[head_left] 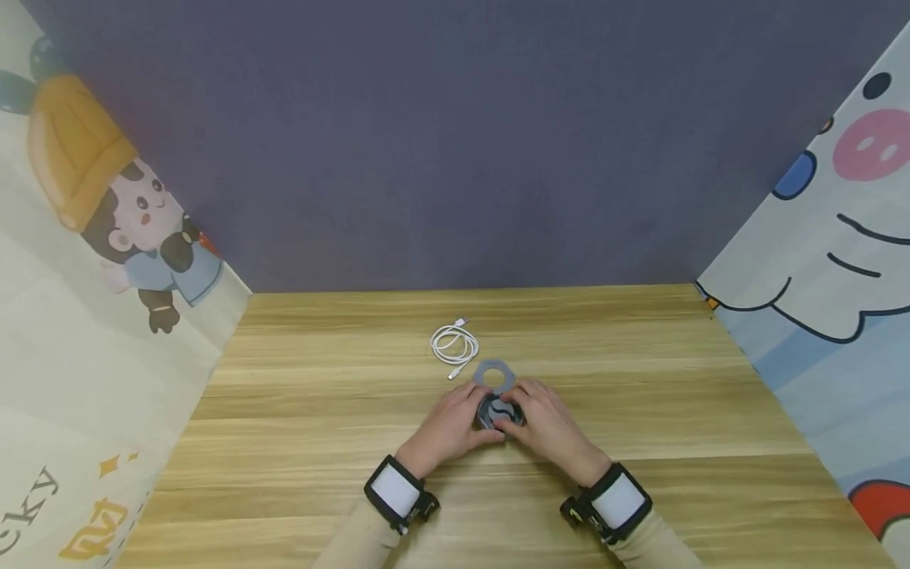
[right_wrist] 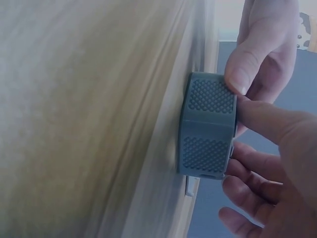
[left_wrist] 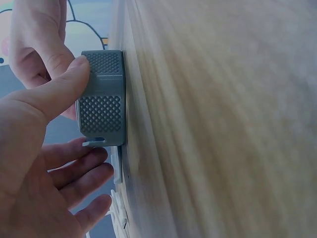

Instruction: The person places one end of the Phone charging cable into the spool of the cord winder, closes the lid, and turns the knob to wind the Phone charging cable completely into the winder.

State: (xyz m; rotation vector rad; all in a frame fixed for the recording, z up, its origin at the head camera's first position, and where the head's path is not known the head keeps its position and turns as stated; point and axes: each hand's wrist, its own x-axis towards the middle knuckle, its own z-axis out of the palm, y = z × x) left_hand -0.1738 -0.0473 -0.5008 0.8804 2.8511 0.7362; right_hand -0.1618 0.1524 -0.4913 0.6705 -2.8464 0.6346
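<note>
A grey hexagonal box (head_left: pixel 502 412) lies flat on the table between both hands, its textured side panels (left_wrist: pixel 100 114) showing in the wrist views. Curved grey pieces with a dark wavy gap fill its open top. My left hand (head_left: pixel 455 419) grips it from the left, thumb at the near edge and fingers at the far side. From the right, my right hand (head_left: pixel 547 423) holds the box, its thumb over the top and its fingertips (right_wrist: pixel 237 191) by the far side. Just beyond, a flat grey ring-shaped plate (head_left: pixel 494 364) with a round hole lies partly behind the fingers.
Behind the plate, a coiled white USB cable (head_left: pixel 434 345) lies on the wooden table (head_left: pixel 320 411). A dark panel (head_left: pixel 455 150) stands at the back, with cartoon-printed sheets to the left and right.
</note>
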